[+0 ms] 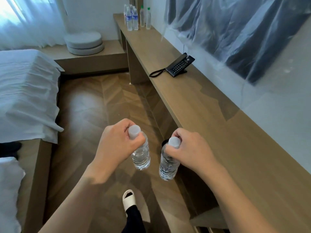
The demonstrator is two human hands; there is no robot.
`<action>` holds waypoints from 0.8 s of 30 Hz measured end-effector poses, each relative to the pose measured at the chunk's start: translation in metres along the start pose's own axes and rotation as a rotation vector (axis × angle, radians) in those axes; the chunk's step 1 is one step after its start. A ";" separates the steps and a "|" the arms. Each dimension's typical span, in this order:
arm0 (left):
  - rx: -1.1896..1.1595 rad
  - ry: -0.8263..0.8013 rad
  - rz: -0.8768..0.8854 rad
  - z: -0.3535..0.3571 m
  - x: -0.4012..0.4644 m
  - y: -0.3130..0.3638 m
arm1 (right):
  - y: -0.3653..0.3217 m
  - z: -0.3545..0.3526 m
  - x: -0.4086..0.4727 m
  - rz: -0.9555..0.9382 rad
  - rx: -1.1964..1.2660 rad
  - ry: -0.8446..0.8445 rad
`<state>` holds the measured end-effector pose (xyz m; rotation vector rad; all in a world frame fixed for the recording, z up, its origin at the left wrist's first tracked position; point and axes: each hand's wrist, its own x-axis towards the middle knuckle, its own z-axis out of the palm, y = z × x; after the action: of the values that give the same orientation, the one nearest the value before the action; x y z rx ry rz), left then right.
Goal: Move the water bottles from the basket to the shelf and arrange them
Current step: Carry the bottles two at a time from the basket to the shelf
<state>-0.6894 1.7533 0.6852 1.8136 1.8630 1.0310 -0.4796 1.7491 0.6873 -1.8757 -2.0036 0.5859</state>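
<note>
We hold two bottles, one per hand, both out in front of us over the wood floor [94, 105]. The left hand [116, 145] is clenched round the neck of the left bottle [141, 155], fingers wrapped just under its white cap. The right hand [190, 148] grips the right bottle [167, 165] the same way. Both bottles hang cap-up, bodies tilted slightly, apart from each other and touching nothing else.

Edges and room: the shelf [210, 115] runs along the wall on our right, from the near corner to the far end; its front edge lies just right of the right bottle. The bed [25, 91] and its wood frame bound the left side. Between them the floor forms an open lane leading ahead.

Counts on the shelf: one black phone [179, 66] with a coiled cord, about midway along, close to the wall. At the far end a cluster of bottles [136, 18] stands upright; we count about six, two of them with green caps, though overlap makes the figure uncertain. The long stretch of shelf between us and the phone carries nothing we can see.

Elsewhere: two round cushions [85, 42] stacked on a low platform beyond the bed; one white slipper [128, 200] on our foot below.
</note>
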 end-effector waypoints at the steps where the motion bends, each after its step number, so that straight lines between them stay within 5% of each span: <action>1: -0.013 -0.012 -0.002 -0.003 0.020 -0.011 | -0.009 0.005 0.021 0.003 -0.002 0.000; 10: -0.067 0.027 0.033 -0.046 0.181 -0.093 | -0.097 0.037 0.185 -0.008 0.032 -0.008; 24: 0.057 0.118 -0.145 -0.067 0.414 -0.226 | -0.185 0.113 0.453 -0.131 0.030 -0.089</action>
<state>-0.9490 2.1524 0.6723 1.6517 2.0790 1.0631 -0.7298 2.1838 0.6678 -1.7138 -2.1422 0.6696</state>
